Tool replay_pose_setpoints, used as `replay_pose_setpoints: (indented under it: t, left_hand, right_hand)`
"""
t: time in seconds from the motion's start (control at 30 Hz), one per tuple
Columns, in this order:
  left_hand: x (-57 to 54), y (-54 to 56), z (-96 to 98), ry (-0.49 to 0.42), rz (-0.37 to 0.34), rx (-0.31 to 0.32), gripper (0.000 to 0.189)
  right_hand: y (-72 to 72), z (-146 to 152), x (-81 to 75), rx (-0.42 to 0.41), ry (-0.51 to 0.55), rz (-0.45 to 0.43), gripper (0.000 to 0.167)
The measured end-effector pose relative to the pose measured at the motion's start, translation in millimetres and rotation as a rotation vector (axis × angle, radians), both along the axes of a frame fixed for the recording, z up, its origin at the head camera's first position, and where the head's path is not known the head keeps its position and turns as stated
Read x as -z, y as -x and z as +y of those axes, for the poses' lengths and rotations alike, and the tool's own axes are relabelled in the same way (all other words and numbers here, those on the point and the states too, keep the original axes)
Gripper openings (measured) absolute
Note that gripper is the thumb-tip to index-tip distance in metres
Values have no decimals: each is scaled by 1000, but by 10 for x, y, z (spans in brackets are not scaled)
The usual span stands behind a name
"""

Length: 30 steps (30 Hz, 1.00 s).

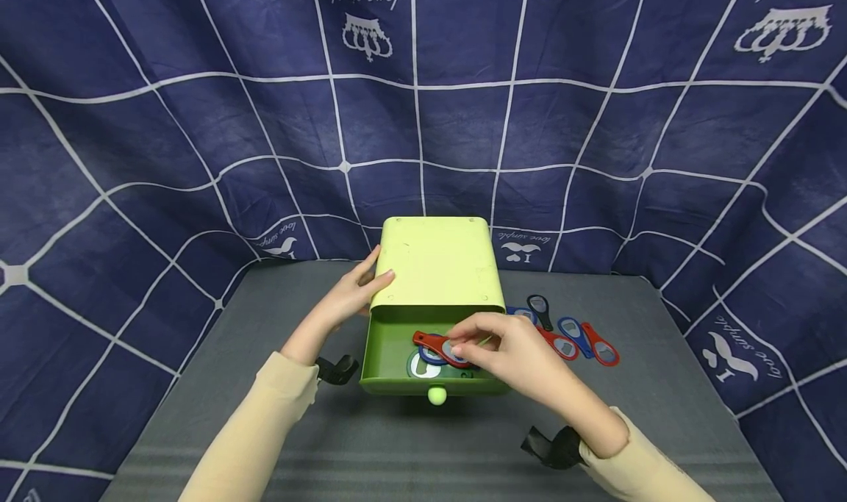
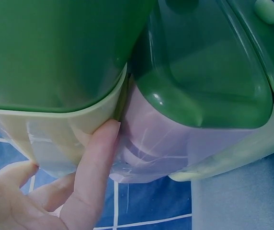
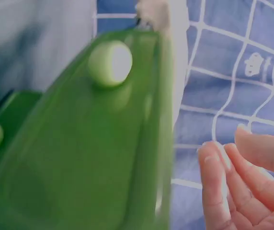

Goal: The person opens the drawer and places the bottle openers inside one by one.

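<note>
A drawer box (image 1: 440, 259) with a pale yellow-green top stands on the table, its green drawer (image 1: 390, 351) pulled out toward me. Inside the drawer lie several paddle-shaped pieces resembling bottle openers, a red opener (image 1: 430, 344) uppermost. My right hand (image 1: 509, 348) hovers over the drawer's right side, fingertips beside the red opener. In the right wrist view its bent fingers and thumb stand apart with nothing between them. My left hand (image 1: 347, 296) touches the box's left side, thumb at the top edge. The left wrist view shows its fingers (image 2: 96, 167) spread against the casing.
More red, blue and black openers (image 1: 589, 340) lie on the grey table (image 1: 317, 443) just right of the box. Lower tiers with a purple casing (image 2: 175, 143) show beneath the pulled-out drawer. A dark blue checked curtain (image 1: 463, 127) hangs behind and at both sides.
</note>
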<state>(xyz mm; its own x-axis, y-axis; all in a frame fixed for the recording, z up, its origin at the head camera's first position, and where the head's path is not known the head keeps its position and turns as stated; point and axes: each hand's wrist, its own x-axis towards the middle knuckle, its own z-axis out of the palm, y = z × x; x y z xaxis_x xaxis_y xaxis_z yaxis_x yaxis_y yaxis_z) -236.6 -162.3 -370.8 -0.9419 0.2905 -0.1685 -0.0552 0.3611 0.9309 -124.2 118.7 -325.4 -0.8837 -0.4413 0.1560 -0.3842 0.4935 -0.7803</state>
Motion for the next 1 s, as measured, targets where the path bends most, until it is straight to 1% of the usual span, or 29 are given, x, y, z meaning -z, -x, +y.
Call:
replay_pose_setpoints:
  t: [0.13, 0.2, 0.27, 0.4, 0.5, 0.63, 0.73, 0.83, 1.0]
  left_hand:
    - [0, 3, -4, 4, 3, -2, 79]
    - [1, 6, -5, 3, 3, -2, 79]
    - [4, 10, -6, 1, 3, -2, 79]
    - [10, 15, -6, 1, 1, 1, 80]
    - [6, 12, -1, -2, 0, 0, 80]
    - [0, 6, 9, -13, 4, -2, 79]
    - [-1, 3, 14, -21, 3, -5, 79]
    - [0, 0, 16, -21, 4, -7, 79]
    - [1, 1, 18, -6, 6, -13, 78]
  right_hand:
    - [-161, -19, 19, -90, 57, -27, 13]
    - [-248, -40, 61, -145, 83, -46, 13]
    - [-332, -63, 123, -198, 115, -84, 13]
    - [-469, -118, 324, -275, 179, -197, 13]
    - [-523, -154, 525, -304, 236, -320, 16]
    - [-530, -187, 785, -308, 312, -483, 22]
    - [-512, -209, 927, -308, 374, -582, 30]
    - [-501, -236, 1006, -287, 447, -669, 38]
    - [-509, -273, 1038, -166, 576, -802, 49]
